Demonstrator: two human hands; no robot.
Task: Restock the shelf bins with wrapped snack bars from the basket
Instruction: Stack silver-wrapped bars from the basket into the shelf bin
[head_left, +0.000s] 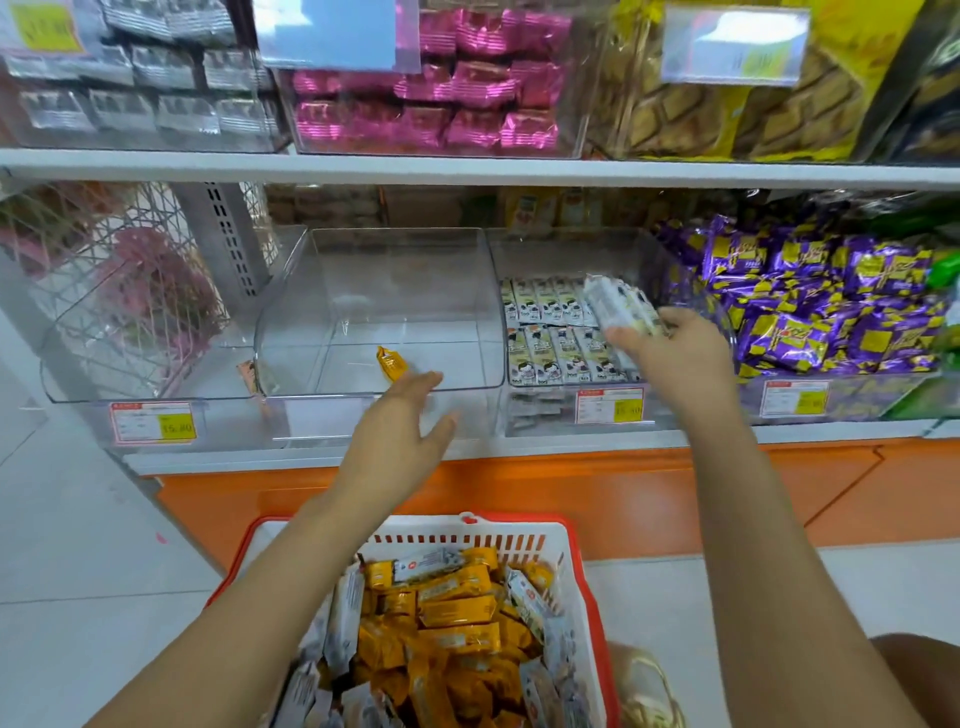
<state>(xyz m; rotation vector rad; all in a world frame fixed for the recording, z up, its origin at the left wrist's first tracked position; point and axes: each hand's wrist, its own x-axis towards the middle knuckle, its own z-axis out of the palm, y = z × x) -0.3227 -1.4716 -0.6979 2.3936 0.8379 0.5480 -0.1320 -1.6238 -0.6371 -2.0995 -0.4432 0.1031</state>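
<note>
Bare left forearm (270, 597) and right forearm (774, 519); low in view, seemingly a pale gold shoe (647, 688), blurred.

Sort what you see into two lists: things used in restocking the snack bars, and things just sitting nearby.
In the job: basket, orange bars in it, nearly empty clear bin, white bars gripped by the right hand, open left hand.
Just nearby: purple packets, pink packets, silver packets.

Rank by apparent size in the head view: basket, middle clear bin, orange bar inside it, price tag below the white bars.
1. basket, nearest the camera, so unsure against the bin
2. clear bin
3. price tag
4. orange bar
</note>
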